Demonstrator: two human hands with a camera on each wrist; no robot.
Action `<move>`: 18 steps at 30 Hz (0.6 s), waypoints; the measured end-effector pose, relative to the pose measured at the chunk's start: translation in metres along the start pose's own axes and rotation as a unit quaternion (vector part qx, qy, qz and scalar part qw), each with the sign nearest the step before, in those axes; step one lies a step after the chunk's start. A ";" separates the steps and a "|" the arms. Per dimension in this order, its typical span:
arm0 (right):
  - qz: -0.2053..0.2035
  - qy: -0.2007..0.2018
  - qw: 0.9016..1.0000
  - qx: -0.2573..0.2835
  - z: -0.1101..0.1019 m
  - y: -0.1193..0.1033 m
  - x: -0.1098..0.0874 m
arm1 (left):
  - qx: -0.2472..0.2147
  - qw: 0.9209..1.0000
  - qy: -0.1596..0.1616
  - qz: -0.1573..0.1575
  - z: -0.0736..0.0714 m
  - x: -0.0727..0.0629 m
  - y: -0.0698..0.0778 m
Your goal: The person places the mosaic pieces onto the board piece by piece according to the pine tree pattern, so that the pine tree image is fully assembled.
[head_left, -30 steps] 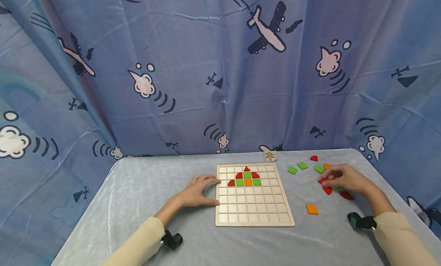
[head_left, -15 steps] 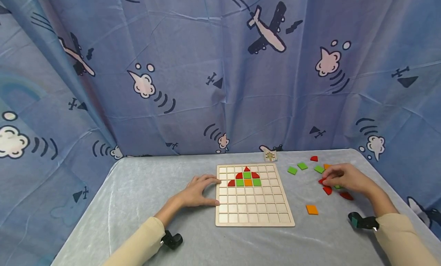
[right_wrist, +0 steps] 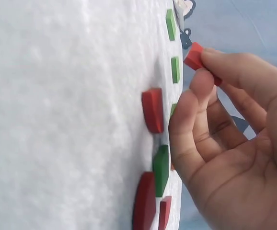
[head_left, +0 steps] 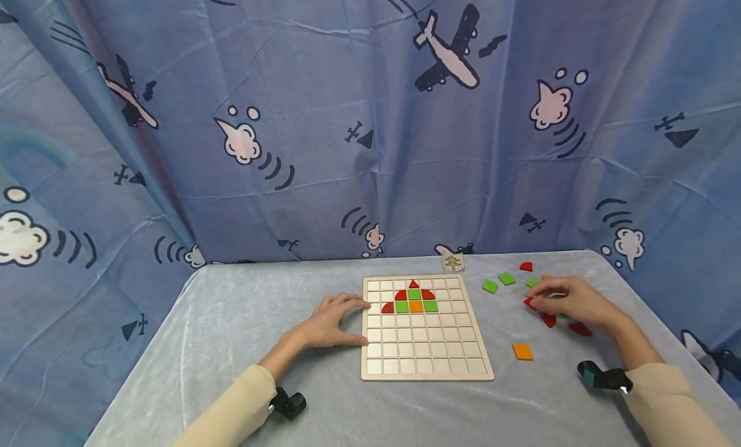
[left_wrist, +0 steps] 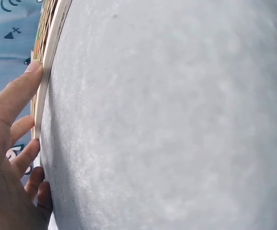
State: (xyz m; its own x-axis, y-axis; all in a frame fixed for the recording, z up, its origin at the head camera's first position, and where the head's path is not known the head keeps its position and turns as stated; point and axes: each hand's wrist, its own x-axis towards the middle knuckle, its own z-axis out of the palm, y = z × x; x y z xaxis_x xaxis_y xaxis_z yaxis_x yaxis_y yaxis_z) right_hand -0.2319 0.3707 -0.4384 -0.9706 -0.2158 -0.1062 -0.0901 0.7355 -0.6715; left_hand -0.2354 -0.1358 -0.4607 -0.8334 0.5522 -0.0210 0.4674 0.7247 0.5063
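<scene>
A square wooden grid board [head_left: 429,363] lies mid-table. Red, green and orange tiles fill some of its upper cells in a stepped shape topped by a red triangle. At the board's left edge my left hand [head_left: 331,325] spreads thumb and fingers, their tips touching the rim, as the left wrist view also shows. To the right, my right hand [head_left: 576,300] pinches a red tile [right_wrist: 194,56] between thumb and fingertips, raised off the cloth; the fingers cover part of its shape. Below that hand lie a red tile [right_wrist: 153,110], a dark green tile [right_wrist: 161,170] and a larger red tile [right_wrist: 144,201].
Green tiles [head_left: 506,278] and a red tile [head_left: 526,266] lie beyond the right hand. An orange square tile [head_left: 523,352] sits right of the board's lower corner. A small pattern card [head_left: 453,262] lies behind the board. A printed blue curtain [head_left: 324,145] hangs behind the table.
My right hand has shifted slightly left, carrying the pinched red tile away from the loose tiles around it. The left hand and the board have stayed in place.
</scene>
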 end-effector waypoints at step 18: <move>-0.034 0.009 0.999 0.035 0.018 -0.014 -0.001 | -0.005 1.000 0.005 0.004 0.000 -0.001 -0.001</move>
State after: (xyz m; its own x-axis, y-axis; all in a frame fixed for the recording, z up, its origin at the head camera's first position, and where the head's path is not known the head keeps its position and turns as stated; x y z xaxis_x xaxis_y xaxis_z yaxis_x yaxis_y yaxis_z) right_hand -0.2253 0.3493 -0.4415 -0.9668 -0.2513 -0.0451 -0.1408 0.6721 -0.7269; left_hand -0.2350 -0.1368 -0.4609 -0.8325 0.5540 -0.0079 0.4713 0.7156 0.5156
